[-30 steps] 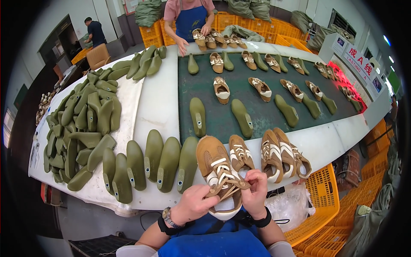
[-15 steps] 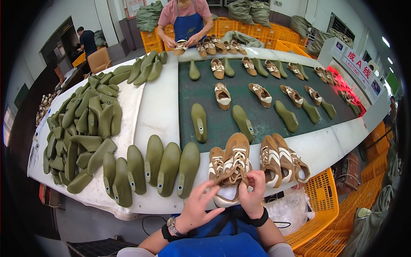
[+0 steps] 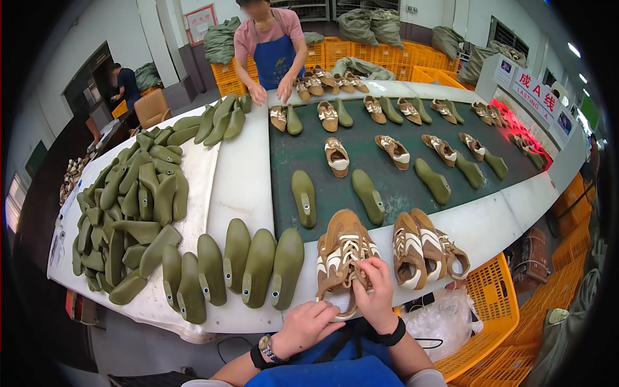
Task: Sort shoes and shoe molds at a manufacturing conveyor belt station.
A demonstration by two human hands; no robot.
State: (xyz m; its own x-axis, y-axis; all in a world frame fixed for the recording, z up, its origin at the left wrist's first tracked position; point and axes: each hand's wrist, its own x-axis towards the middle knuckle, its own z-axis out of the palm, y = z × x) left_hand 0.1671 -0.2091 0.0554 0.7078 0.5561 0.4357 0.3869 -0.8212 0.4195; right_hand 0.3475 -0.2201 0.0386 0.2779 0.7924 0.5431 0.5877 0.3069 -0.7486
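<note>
A brown and white sneaker [image 3: 348, 233] lies at the table's front edge, its toe pointing away from me and its heel toward me. The fingers of my right hand [image 3: 376, 295] are closed on the tongue and collar beside the white laces. At the heel, my left hand [image 3: 309, 330] has its fingers closed on the collar edge, partly hiding the opening. A second sneaker behind this one is largely covered. Just right of them stand several similar sneakers [image 3: 422, 248]. Left of my hands, several green shoe lasts [image 3: 260, 267] are lined up.
A big heap of green lasts [image 3: 129, 213] covers the white cloth at left. The dark green belt [image 3: 412, 187] carries sneakers and lasts in rows. Across the table a co-worker in a blue apron [image 3: 276, 58] stands with both hands at the edge. An orange crate [image 3: 493, 290] holds plastic bags.
My left hand, spread open before, has closed at the sneaker's heel. The co-worker has let go of a sneaker, which now sits on the belt's far left corner. My view has shifted slightly.
</note>
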